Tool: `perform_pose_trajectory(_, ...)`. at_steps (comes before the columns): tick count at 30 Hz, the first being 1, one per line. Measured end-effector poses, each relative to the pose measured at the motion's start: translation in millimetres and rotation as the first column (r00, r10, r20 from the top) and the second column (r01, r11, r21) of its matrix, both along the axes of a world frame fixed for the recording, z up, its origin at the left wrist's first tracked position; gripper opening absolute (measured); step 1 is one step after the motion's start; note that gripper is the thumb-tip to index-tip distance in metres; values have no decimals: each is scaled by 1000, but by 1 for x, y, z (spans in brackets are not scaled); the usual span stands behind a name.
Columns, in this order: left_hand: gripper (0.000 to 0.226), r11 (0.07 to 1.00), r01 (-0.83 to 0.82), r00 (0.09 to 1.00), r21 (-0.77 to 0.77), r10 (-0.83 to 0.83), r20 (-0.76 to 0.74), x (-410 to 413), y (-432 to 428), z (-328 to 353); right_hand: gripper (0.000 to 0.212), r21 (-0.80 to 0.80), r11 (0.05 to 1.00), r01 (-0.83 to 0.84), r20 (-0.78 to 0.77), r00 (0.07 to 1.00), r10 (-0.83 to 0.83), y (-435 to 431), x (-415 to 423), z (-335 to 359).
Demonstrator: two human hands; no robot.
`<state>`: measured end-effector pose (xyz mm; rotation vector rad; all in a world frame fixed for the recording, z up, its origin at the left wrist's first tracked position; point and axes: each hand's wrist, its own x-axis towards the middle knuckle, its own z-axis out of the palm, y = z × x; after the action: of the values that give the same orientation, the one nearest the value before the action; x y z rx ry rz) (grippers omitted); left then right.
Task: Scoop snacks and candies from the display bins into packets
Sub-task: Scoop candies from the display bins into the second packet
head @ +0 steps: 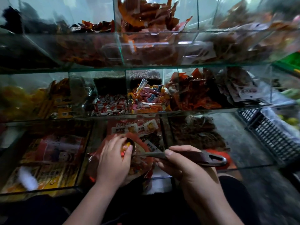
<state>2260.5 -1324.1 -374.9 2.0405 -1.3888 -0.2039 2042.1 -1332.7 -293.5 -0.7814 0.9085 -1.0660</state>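
Observation:
My right hand [181,161] grips the long dark handle of a metal scoop [194,155], which lies level with its bowl pointing left. My left hand [113,158] curls over the scoop's bowl and holds small orange and red wrapped candies [125,147] at its rim. Under both hands sits a reddish see-through packet [142,161] with wrapped sweets inside, its mouth open below the bowl. All of this is over the middle compartment of the lowest glass bin [123,181].
Three tiers of glass display bins rise ahead. The middle tier holds mixed wrapped candies [149,96], red-and-white sweets [110,108] and brown snack packs [194,93]. Yellow packs [45,169] fill the lower left bin. A black plastic crate [272,135] stands at the right.

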Motion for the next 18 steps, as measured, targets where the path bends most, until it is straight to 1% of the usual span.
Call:
perform_pose_trajectory(2,41,995,29,997,-91,-22,81,5,-19,16,17,18,1000,24,63,998,-25,-3,2,8)
perform_pose_trajectory(4,38,989,84,991,-122,-70,115,9,-40,37,12,34,996,86,106,990,-89,-8,4,19)
perform_pose_trajectory(5,37,985,112,987,-131,-95,129,10,-51,46,8,44,992,121,123,984,-125,-11,5,24)
perform_pose_trajectory(6,38,980,138,983,-142,-118,141,10,-61,54,9,51,988,147,136,979,-152,-16,5,29)
perform_pose_trajectory(8,49,974,172,979,-149,-152,137,10,-78,65,18,72,981,182,142,971,-191,-28,5,38)
perform_pose_trajectory(9,57,973,175,981,-149,-160,112,11,-86,70,18,79,979,188,144,970,-198,-34,5,44)
perform_pose_trajectory(11,68,971,154,988,-183,-155,6,14,-100,77,14,78,974,214,185,957,-225,-49,7,52)
perform_pose_trajectory(13,68,968,88,986,-235,-119,-121,18,-109,80,10,47,960,275,244,929,-278,-67,13,58)
perform_pose_trajectory(14,66,973,49,984,-226,-86,-156,20,-111,78,9,15,954,301,246,923,-295,-76,19,59)
perform_pose_trajectory(16,68,994,3,989,-108,-19,-147,25,-109,71,3,-78,939,335,192,929,-315,-98,36,55)
perform_pose_trajectory(17,71,1000,-1,992,-24,-2,-124,28,-107,65,2,-153,928,340,85,940,-330,-109,46,49)
perform_pose_trajectory(18,76,999,9,995,48,-4,-99,30,-105,59,2,-267,911,315,-83,934,-347,-122,54,42)
